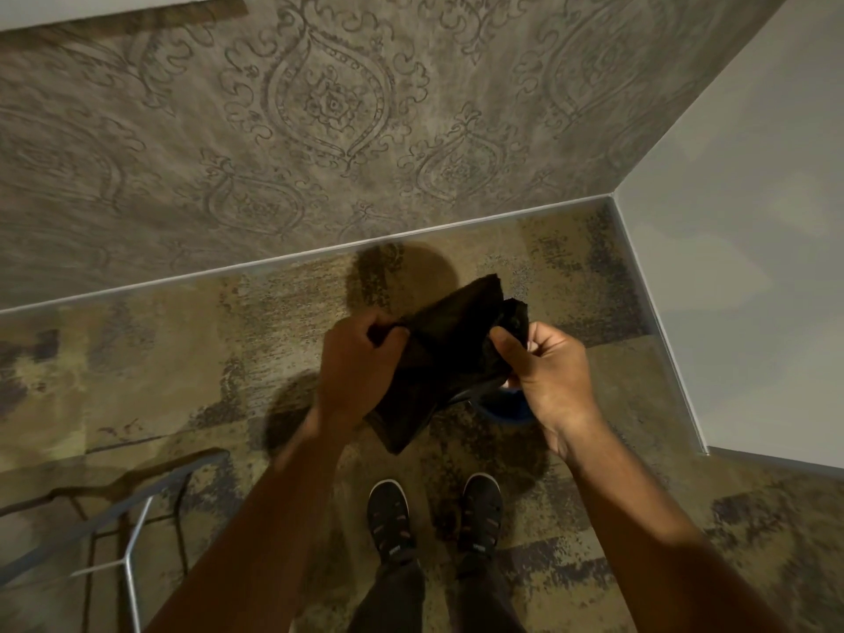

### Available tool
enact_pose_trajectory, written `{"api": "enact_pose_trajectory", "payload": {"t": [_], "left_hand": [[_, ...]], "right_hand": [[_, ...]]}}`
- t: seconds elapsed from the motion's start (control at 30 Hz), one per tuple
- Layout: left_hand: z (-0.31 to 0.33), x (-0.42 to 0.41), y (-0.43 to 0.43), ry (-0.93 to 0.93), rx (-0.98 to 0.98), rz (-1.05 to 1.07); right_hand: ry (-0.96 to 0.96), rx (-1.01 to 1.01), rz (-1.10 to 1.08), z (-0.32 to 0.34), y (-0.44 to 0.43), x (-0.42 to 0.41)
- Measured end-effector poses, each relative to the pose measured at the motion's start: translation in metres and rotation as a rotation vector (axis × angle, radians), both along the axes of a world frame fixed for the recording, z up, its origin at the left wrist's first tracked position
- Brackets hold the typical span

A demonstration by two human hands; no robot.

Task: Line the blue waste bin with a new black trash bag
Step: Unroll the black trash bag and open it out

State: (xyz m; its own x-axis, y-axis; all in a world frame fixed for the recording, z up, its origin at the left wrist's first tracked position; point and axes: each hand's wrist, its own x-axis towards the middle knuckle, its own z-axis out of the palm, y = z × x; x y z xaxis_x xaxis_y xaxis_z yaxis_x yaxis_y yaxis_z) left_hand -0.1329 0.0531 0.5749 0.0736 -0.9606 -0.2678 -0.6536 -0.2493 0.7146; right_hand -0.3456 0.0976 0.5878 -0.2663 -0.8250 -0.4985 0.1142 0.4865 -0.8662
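Note:
A folded black trash bag (450,358) hangs between my two hands above the carpet. My left hand (356,367) grips its left edge with the fingers curled shut. My right hand (545,376) pinches its right edge between thumb and fingers. Beneath the bag and my right hand, only a small part of the blue waste bin (507,409) shows on the floor; the rest is hidden.
A patterned wall stands ahead and a plain white wall (740,249) closes the corner on the right. A metal-framed stand (132,518) sits at the lower left. My two dark shoes (434,518) are on the carpet just behind the bin.

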Motion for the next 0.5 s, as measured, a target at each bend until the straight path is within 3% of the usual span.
{"api": "enact_pose_trajectory", "payload": {"t": [0.17, 0.33, 0.5], "left_hand": [[-0.009, 0.021, 0.000, 0.043, 0.065, 0.214], [-0.001, 0.031, 0.003, -0.045, -0.020, 0.303], [-0.001, 0.029, -0.001, 0.212, 0.040, 0.561]], "right_hand": [[-0.009, -0.002, -0.046, -0.001, 0.001, -0.006], [0.130, 0.055, -0.027, -0.003, 0.000, -0.012], [0.300, 0.060, -0.083, -0.005, 0.001, -0.018]]}}
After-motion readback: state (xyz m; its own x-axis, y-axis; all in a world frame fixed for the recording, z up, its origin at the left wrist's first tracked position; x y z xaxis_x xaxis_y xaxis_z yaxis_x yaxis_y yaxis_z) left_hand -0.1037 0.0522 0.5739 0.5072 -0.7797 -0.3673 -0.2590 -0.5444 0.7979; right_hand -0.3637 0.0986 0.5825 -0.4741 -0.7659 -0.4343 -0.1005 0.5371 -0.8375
